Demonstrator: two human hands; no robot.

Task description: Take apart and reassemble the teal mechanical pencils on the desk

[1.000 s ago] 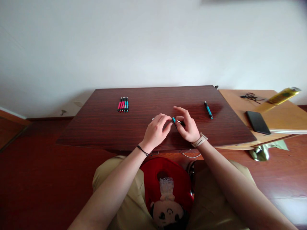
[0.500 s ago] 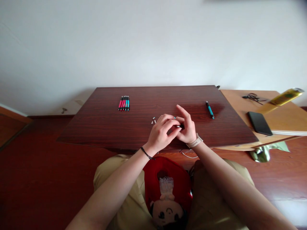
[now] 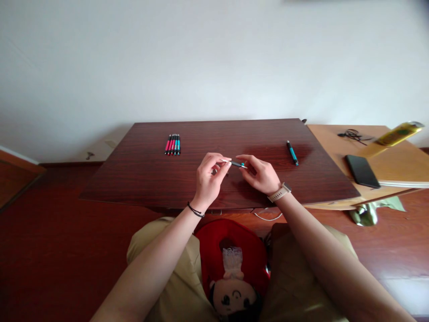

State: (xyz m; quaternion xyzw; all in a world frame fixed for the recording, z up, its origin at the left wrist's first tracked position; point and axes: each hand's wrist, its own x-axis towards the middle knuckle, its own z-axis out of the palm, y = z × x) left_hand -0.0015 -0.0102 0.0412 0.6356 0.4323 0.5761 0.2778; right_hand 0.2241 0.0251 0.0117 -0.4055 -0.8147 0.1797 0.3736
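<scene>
A slim dark pen [image 3: 236, 163] with a pale tip and a bit of teal is held level above the table. My left hand [image 3: 209, 176], wearing a black cord bracelet, pinches its left part between thumb and fingertips. Around its right end are the curved thumb and fingers of my right hand [image 3: 263, 175], with a watch on the wrist; exact contact there is hard to see. To the right lies a thick teal and black pen [image 3: 292, 153]. Several pink and teal pens [image 3: 173, 144] rest side by side at the left.
The dark wooden table [image 3: 134, 179] stands against a white wall. On a lighter side table are a black phone [image 3: 362, 171], a yellow can [image 3: 400, 134] and a black cable [image 3: 353, 135]. A red cushion with a doll [image 3: 234, 268] sits between the legs.
My hands have moved apart, and the slim pen now shows between them. My right index finger has come down from pointing up. My left hand now covers the small white pieces' spot.
</scene>
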